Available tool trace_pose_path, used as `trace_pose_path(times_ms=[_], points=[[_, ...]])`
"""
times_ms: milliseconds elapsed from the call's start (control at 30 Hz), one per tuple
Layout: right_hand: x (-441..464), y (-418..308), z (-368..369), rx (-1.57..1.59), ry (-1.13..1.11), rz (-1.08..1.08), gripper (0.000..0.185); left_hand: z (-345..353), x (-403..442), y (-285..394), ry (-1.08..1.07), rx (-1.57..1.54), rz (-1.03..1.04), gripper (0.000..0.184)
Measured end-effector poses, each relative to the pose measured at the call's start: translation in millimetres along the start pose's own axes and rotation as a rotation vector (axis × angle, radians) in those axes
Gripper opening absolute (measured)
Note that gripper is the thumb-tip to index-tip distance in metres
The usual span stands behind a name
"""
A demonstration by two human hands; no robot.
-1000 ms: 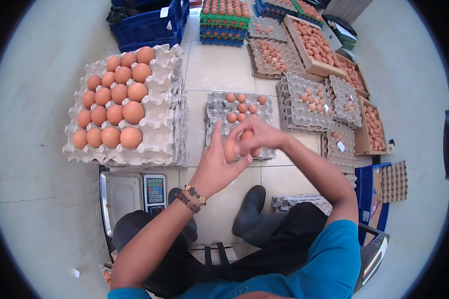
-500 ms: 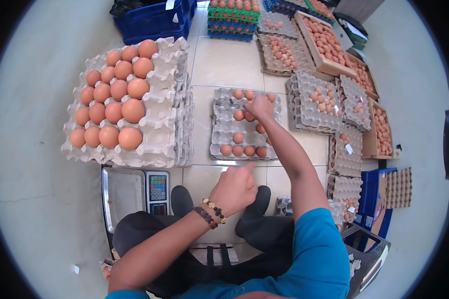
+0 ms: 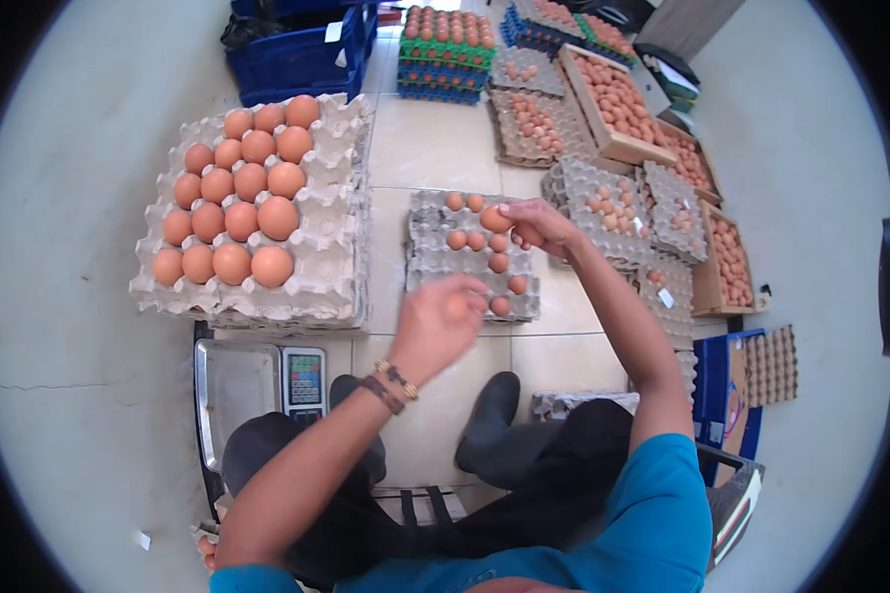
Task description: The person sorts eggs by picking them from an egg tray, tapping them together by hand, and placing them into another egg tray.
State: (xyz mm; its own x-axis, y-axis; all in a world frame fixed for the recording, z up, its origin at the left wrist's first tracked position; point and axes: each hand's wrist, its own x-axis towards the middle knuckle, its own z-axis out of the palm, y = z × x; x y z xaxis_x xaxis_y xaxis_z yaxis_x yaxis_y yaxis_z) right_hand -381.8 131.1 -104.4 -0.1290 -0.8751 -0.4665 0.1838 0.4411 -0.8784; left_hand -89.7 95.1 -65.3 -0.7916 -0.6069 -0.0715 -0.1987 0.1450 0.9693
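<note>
My right hand (image 3: 544, 225) pinches a brown egg (image 3: 495, 219) over the upper right of a grey egg tray (image 3: 427, 259); another egg shows below its fingers. Closed around an egg (image 3: 457, 304), my left hand (image 3: 435, 331) is slightly blurred by motion at the tray's lower left edge. Several eggs sit scattered in the tray, with bare cups between them. To the left stands a tall stack of trays (image 3: 328, 232), its top one holding rows of larger-looking eggs (image 3: 239, 220) and a bare strip of cups on the right.
A scale (image 3: 304, 381) with a metal pan (image 3: 237, 395) is below the tall stack. Blue crates (image 3: 292, 59) and a green and blue tray stack (image 3: 445, 54) are at the back. Wooden boxes of eggs (image 3: 618, 104) and more grey trays (image 3: 603, 203) line the right side.
My right hand has lifted back from the tray and holds an egg at its upper right. My left hand has moved up to the tray's lower edge. The view has shifted slightly.
</note>
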Motion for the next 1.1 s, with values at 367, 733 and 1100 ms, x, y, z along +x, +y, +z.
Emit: trace_pose_path(times_ms=[367, 733, 1100], points=[[-144, -48, 123, -0.081, 0.070, -0.225, 0.032, -10, -25, 62, 0.145, 0.185, 0.420, 0.055], [-164, -45, 180, 0.308, 0.119, -0.375, 0.072, -57, -47, 71, -0.201, -0.661, -0.074, 0.040], [-181, -35, 211, -0.047, 0.109, -0.427, 0.045, -71, -75, 67, -0.294, -0.694, -0.132, 0.035]])
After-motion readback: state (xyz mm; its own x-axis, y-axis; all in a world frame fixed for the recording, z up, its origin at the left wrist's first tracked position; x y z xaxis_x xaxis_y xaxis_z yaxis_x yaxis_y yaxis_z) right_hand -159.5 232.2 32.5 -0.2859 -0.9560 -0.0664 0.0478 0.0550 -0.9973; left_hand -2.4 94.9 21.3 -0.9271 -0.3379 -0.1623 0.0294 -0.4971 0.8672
